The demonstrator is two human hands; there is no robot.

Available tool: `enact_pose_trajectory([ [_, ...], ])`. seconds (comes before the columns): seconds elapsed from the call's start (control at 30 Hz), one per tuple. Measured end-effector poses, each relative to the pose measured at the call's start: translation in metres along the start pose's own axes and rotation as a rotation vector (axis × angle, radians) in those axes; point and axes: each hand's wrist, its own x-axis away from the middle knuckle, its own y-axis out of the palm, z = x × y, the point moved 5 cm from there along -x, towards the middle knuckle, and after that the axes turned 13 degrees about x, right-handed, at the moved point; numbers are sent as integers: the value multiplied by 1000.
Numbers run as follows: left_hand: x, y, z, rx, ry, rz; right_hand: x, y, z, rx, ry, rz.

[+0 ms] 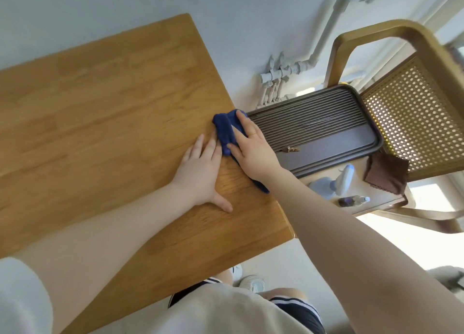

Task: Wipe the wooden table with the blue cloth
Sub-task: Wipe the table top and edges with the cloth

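The blue cloth (227, 132) is bunched at the right edge of the wooden surface (100, 102), pressed flat under the straight fingers of the right hand (251, 150). The left hand (200, 168) is laid flat beside it, fingers spread, holding nothing. Even pressure should be kept, and the cloth spread wider before strokes are drawn leftward.

Domestic interior, probably a living or dining area of a home.

A wooden table (105, 102) stands against a pale painted wall with exposed white pipes and valves (288, 70). Beside it is a bentwood chair (391, 47) with a cane-weave back, its seat carrying a dark ribbed tray (326, 122), a spray bottle (334, 180), a small dark bottle (352, 200) and a brown cloth (386, 174). Daylight falls on the pale floor at right.
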Motion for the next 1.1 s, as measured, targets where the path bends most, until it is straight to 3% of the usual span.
enact_pose_trajectory([
  [0.27,2,-3,0,16,5,-14,83,0,15,-146,-157,-13],
  [0.57,5,-8,14,-129,-186,-82,-16,-11,15,-141,-203,-149],
  [0.7,8,-13,24,-135,-312,-53,25,-7,19,-120,-232,-137],
  [0.87,6,-17,15,-39,-376,-75,47,-4,21,-92,-279,-169],
  [1.1,4,-2,2,36,-334,-97,-56,-9,13,-70,-265,-220],
])
